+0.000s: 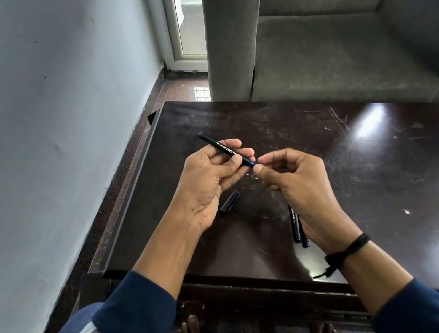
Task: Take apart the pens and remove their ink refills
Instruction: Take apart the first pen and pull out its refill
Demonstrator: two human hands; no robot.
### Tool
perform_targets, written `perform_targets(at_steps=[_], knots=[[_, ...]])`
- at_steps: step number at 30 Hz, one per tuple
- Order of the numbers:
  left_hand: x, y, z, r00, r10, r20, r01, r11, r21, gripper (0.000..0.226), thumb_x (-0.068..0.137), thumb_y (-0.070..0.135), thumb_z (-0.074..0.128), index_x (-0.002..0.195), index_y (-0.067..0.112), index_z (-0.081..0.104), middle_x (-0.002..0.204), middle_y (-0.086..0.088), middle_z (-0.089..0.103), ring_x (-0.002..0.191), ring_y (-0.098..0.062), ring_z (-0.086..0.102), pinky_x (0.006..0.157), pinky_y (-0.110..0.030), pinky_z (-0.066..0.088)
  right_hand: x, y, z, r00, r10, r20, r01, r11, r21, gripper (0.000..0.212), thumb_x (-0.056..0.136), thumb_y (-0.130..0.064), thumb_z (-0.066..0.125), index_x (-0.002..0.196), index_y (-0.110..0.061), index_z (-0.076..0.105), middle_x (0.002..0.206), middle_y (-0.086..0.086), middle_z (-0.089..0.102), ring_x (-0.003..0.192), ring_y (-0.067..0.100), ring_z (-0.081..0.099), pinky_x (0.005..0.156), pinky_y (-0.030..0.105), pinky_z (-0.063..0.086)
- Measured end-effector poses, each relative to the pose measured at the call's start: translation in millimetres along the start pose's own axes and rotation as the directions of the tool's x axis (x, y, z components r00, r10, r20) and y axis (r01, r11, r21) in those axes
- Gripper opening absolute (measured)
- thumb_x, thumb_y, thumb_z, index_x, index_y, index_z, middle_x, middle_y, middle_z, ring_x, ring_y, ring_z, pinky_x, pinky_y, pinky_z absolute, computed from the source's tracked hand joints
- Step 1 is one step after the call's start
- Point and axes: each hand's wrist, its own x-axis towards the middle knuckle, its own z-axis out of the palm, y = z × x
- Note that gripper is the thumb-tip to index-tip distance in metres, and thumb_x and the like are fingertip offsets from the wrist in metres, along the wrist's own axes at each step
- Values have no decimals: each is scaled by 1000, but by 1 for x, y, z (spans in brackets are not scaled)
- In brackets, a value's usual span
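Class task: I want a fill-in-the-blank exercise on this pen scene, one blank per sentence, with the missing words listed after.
1. The left hand grips the barrel of a slim black pen with white lettering, while the ____ hand pinches its near end.
2. A short black pen cap lies on the dark brown wooden ____.
3. ____ more black pens lie beneath the wrist of the right hand.
Missing words: right; table; two.
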Motion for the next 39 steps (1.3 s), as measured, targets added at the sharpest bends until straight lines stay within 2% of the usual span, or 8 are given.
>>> perform_targets(at_steps=[4,9,14,18,29,33,36,39], knots=[[0,0,0,1000,-6,-10,6,1000,2,24,96,-11,53,113,3,63,104,-16,76,104,-26,74,86,-32,61,-1,2,1,999,17,31,-17,1000,-2,13,83,-6,83,91,-15,77,83,-3,76,73,5,66,67,18,50],[-1,1,0,1000,-10,-12,10,1000,-4,24,97,-11,52,112,4,63,104,-16,76,103,-26,74,86,-35,61,0,2,2,1000,9,6,-8,1000,-30,15,81,-7,84,87,-18,76,86,1,78,79,11,68,74,27,52],[-1,2,0,1000,0,-21,-1,1000,-11,23,97,-11,52,112,4,62,104,-16,76,106,-29,73,89,-36,60,0,3,2,1000,6,-15,-7,996,-85,20,78,-6,86,86,-20,75,84,-1,75,81,14,64,74,30,50],[0,3,-2,999,2,-36,-3,1000,-29,23,97,-10,51,111,4,61,102,-15,75,103,-28,73,84,-33,61,0,1,1,1000,5,-21,-7,996,-93,20,78,-5,86,86,-20,75,85,-2,74,82,14,64,75,30,50],[3,2,-3,997,25,-72,-30,997,-73,20,100,-7,48,110,7,57,105,-17,72,102,-30,73,85,-33,61,0,0,1,998,37,-51,-43,991,-123,22,80,-5,84,90,-23,75,84,-2,70,75,9,61,66,23,46],[3,1,-2,996,36,-85,-43,995,-89,20,100,-8,48,110,7,56,102,-15,72,98,-26,73,85,-32,61,0,-1,0,996,68,-62,-76,988,-131,20,83,-5,81,91,-23,75,81,-1,68,74,11,61,70,29,49],[4,1,-1,991,53,-121,-67,991,-115,20,100,-9,48,107,8,57,100,-14,72,97,-27,72,90,-36,60,0,-4,-2,990,119,-81,-125,990,-71,15,89,-2,75,91,-17,75,77,-3,69,68,11,60,69,27,52],[6,2,-1,981,84,-175,-113,981,-161,22,99,-10,48,101,10,57,96,-13,72,95,-25,72,92,-36,59,2,-9,-7,975,194,-112,-190,981,49,10,92,-4,71,96,-13,74,81,0,71,63,10,59,58,17,47]])
